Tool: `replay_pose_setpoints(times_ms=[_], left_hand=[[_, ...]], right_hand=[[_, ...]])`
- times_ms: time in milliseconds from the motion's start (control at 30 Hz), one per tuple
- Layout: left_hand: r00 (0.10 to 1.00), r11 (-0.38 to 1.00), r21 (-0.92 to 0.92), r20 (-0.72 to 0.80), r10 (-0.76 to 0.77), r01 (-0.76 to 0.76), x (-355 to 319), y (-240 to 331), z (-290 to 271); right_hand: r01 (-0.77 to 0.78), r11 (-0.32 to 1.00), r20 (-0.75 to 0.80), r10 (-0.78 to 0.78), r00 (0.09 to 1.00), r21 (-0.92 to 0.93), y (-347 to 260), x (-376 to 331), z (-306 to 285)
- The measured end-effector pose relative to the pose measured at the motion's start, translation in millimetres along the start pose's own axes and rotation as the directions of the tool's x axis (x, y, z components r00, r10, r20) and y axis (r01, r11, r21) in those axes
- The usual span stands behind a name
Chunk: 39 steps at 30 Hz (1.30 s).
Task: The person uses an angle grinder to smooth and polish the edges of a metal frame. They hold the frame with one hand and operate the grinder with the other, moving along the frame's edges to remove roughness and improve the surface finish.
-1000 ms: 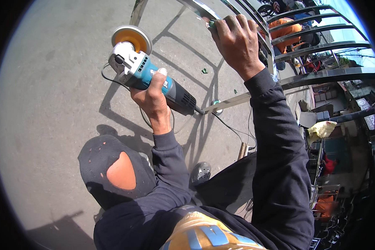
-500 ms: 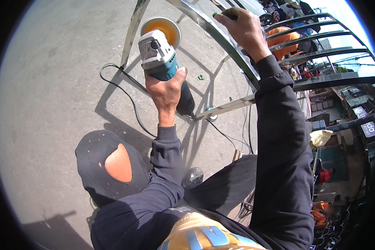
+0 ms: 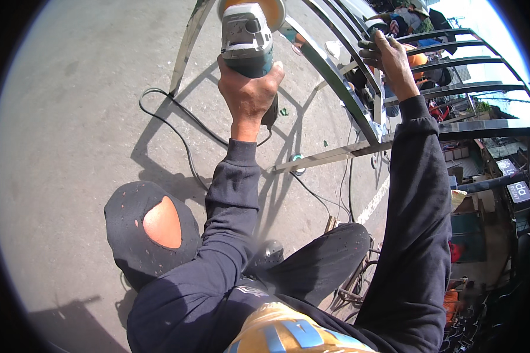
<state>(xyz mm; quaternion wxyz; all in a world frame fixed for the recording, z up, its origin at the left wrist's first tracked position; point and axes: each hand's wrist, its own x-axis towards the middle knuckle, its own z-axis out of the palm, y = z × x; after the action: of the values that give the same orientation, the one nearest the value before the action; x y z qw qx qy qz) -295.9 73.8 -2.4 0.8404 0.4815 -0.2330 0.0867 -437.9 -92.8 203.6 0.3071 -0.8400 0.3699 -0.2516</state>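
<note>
My left hand (image 3: 248, 94) grips the body of a teal and grey angle grinder (image 3: 245, 36) with an orange disc (image 3: 272, 8) at the top of the view. The disc sits close to a shiny steel frame bar (image 3: 330, 73) that slants down to the right. My right hand (image 3: 387, 57) holds an upper bar of the same frame, farther right. Both arms wear dark sleeves. The grinder's black cable (image 3: 179, 138) trails over the concrete ground.
A horizontal steel bar (image 3: 330, 156) crosses below my right arm. Curved dark metal railings (image 3: 477, 65) stand at the right, with a person in orange beyond them. My knee in torn dark trousers (image 3: 150, 226) shows lower left. Cluttered shop goods fill the right edge.
My left hand has lifted the grinder up and right, from the ground side toward the slanted bar. My right hand has slid rightward along the upper bar.
</note>
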Motion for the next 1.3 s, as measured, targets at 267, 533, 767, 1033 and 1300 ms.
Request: replay_pose_setpoints(times_ms=[267,533,767,1033,1300], left_hand=[[0.999,0.999,0.035,0.013,-0.038,0.037,10.7,-2.4,-11.7],[0.985,0.990,-0.006,0.097,-0.143,0.144,-29.2,17.3,-0.9],[0.981,0.984,-0.031,0.083,-0.174,0.177,20.9,8.8,-5.0],[0.999,0.998,-0.055,-0.006,-0.036,0.036,24.4,19.6,13.6],[0.980,0.979,-0.043,0.051,-0.195,0.197,-30.2,27.0,12.9]], right_hand=[[0.122,0.647,-0.020,-0.208,0.978,-0.752,-2.2,-66.1,-31.4],[0.036,0.001,0.036,-0.034,0.999,-0.999,-20.5,-105.8,-72.8],[-0.028,-0.002,-0.028,0.023,0.999,-1.000,-40.5,-106.0,-78.9],[0.015,0.028,0.015,0.025,1.000,-0.999,-47.5,-103.1,-84.1],[0.082,0.069,0.082,0.005,0.997,-0.994,-42.3,-97.4,-94.4]])
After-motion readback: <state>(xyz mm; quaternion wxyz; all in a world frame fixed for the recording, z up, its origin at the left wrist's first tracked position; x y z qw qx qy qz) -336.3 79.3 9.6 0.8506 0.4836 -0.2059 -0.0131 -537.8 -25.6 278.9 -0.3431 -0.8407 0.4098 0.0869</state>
